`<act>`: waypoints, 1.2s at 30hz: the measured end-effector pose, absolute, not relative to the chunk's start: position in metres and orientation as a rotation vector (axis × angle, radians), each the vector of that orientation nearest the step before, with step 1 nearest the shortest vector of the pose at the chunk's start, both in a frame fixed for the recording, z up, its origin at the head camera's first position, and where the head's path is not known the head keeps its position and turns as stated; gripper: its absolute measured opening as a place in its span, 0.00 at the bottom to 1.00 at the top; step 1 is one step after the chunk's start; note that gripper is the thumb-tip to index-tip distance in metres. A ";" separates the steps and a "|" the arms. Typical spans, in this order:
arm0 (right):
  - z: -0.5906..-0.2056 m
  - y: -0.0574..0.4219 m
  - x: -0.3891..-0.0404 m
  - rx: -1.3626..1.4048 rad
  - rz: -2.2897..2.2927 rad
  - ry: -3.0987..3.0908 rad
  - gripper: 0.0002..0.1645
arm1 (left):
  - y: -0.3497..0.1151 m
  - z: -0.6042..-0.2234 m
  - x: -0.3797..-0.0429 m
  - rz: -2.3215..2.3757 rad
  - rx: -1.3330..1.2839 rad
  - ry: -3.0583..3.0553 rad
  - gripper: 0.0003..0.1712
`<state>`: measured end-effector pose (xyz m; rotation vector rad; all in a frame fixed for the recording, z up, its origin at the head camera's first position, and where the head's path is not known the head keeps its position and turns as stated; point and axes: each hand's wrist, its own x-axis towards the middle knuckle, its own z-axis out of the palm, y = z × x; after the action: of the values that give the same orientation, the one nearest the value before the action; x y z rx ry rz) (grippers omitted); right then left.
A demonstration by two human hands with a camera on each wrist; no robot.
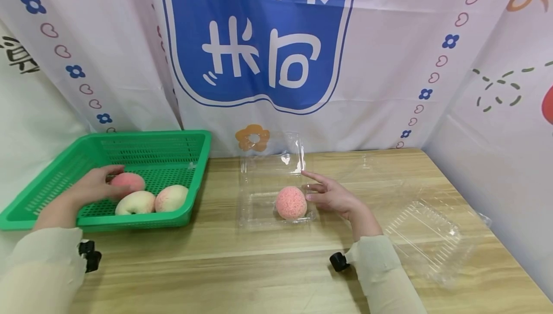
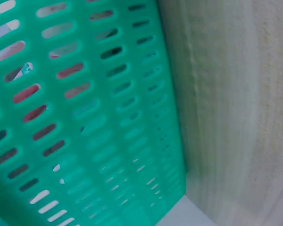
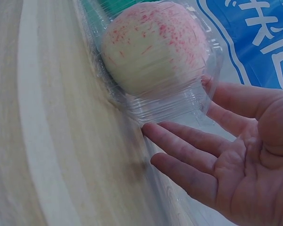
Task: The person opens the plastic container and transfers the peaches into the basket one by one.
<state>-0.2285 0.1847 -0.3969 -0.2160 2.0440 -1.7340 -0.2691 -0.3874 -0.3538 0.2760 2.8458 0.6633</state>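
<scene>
Inside the green basket (image 1: 200, 160), my left hand (image 1: 92, 187) grips a pink peach (image 1: 128, 181), fingers on its far side and thumb on its near side. Two paler peaches (image 1: 172, 198) lie just to the right of that hand. In the left wrist view the basket wall (image 2: 99, 122) hides the hand. A clear plastic box (image 1: 255, 203), lid raised at the back, holds one pink-speckled peach (image 1: 292, 203) in its right front corner. My right hand (image 3: 226, 150) is at the box's right side, fingers fairly straight, fingertips right at the plastic edge.
More clear plastic boxes (image 1: 425, 232) lie on the right side of the wooden table (image 1: 216, 266). A white printed cloth (image 1: 389, 64) hangs along the back edge. The basket stands at the back left.
</scene>
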 end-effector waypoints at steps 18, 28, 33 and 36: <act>-0.397 0.184 -0.229 -0.203 -1.733 2.041 0.44 | -0.336 -0.307 -0.263 0.647 0.384 2.984 0.47; -0.400 0.187 -0.231 -0.226 -1.725 2.033 0.46 | -0.249 -0.273 -0.241 0.633 0.639 2.983 0.42; -0.397 0.186 -0.229 -0.231 -1.689 2.050 0.51 | -0.211 -0.277 -0.232 0.604 0.809 2.950 0.41; -0.397 0.186 -0.229 -0.239 -1.677 2.042 0.54 | -0.192 -0.283 -0.229 0.610 0.848 2.922 0.41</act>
<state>-0.2286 0.1860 -0.3972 -0.2385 2.0417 -1.6769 -0.2292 -0.1918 -0.2832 0.8484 2.9225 0.6101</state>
